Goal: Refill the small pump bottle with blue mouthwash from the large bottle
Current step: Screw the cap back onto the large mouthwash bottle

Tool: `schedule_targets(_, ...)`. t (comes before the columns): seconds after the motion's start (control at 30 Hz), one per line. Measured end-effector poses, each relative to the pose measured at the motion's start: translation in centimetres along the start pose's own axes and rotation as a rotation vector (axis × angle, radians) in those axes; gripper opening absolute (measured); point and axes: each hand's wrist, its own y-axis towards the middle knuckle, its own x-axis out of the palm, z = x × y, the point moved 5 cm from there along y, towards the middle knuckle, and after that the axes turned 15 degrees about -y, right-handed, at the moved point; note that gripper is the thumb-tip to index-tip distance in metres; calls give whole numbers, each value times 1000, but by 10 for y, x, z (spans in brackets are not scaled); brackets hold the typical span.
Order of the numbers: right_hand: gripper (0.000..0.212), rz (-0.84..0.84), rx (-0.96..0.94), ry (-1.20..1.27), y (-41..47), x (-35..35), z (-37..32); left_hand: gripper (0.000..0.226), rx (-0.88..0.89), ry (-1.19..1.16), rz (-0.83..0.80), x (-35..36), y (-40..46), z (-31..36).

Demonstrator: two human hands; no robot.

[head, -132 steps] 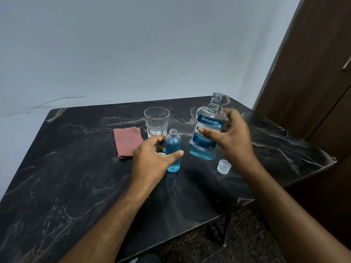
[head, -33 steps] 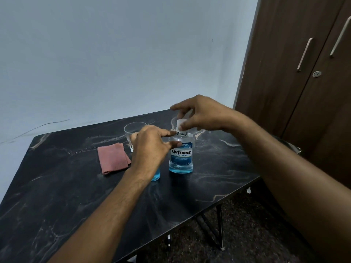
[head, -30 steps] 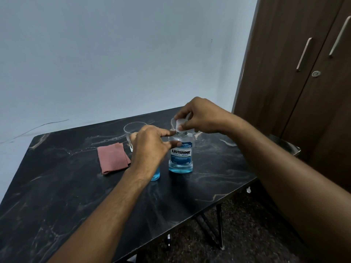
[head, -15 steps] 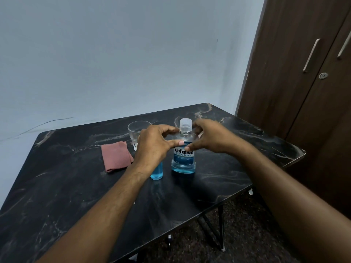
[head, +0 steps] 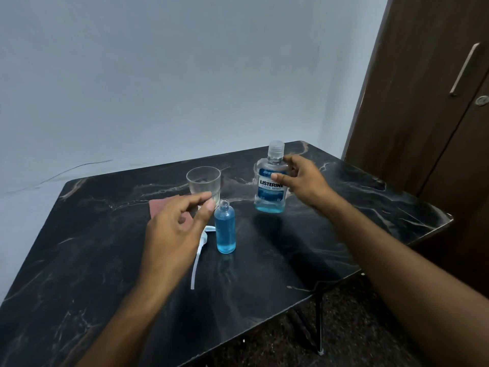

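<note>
The black, white-veined marble table (head: 79,260) carried everything. On its far right the large clear mouthwash bottle (head: 270,185) — capped in white, only a shallow band of blue liquid left at its base — sat in the right hand (head: 301,178), thumb on the label and fingers curled round its far side. The left hand (head: 174,229) hovered with loosely bent fingers close beside the small clear bottle (head: 225,229), holding nothing. That small bottle stood upright near the table's middle, neck open, blue nearly to the shoulder. Just left of it lay the white pump head with its dip tube (head: 199,254). Pouring looked finished; what remained was picking up the pump — threading the tube straight down the narrow neck and screwing it tight.
</note>
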Motion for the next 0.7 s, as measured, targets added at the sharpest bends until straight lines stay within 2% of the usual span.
schedule_targets(0.13, 51, -87, -13, 45, 31, 9, 7, 46, -22, 10, 16, -2, -10, -16)
schedule_targets(0.3, 52, -168, -12, 25, 61, 21, 13, 49, -28, 25, 26, 5, -2, -29)
schedule_targets(0.5, 45, -343, 42, 154, 77, 24, 18, 81, -100, 5, -42, 15, -2, -49)
schedule_targets(0.7, 71, -350, 62, 226, 76, 30, 20, 94, -128, 9, -72, 22, -4, -59)
